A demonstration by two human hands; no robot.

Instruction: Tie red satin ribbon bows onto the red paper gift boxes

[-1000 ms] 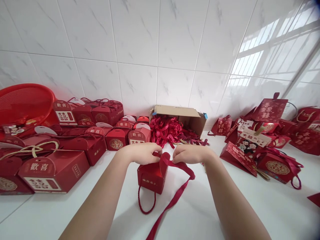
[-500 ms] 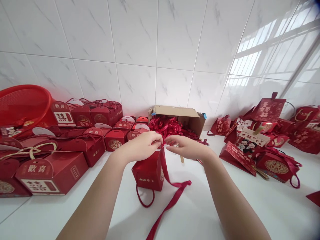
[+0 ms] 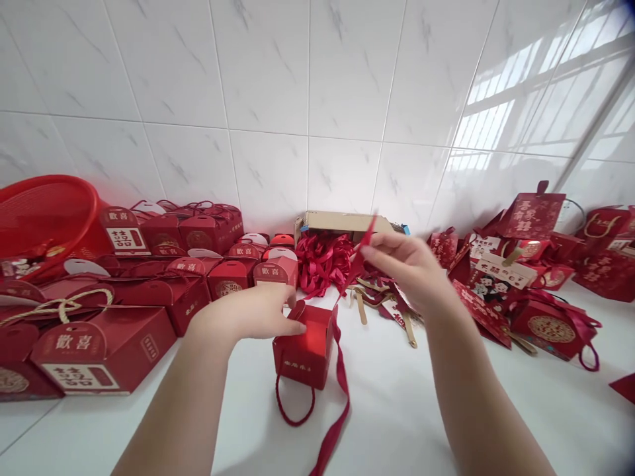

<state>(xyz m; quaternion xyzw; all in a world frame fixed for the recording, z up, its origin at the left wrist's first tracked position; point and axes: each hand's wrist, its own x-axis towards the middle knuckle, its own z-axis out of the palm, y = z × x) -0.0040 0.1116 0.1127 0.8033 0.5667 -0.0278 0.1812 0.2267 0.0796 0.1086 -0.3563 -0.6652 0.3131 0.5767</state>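
- Centrally, a glossy, gold-lettered red box (image 3: 296,367), its rope handle (image 3: 296,424) drooping, sits on the white counter (image 3: 391,430).
- The left hand (image 3: 248,314) clamps thumb and fingers on its left side.
- The right hand's (image 3: 411,271) fingers pinch a raised crimson ribbon (image 3: 343,380).

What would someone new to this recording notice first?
The eye goes first to the small red gift box at lower centre, the left hand at its top and the right hand pinching a red ribbon beside it. Next come the red gift boxes crowding the left side, then the heap of ribbons at the cardboard box by the tiled wall.
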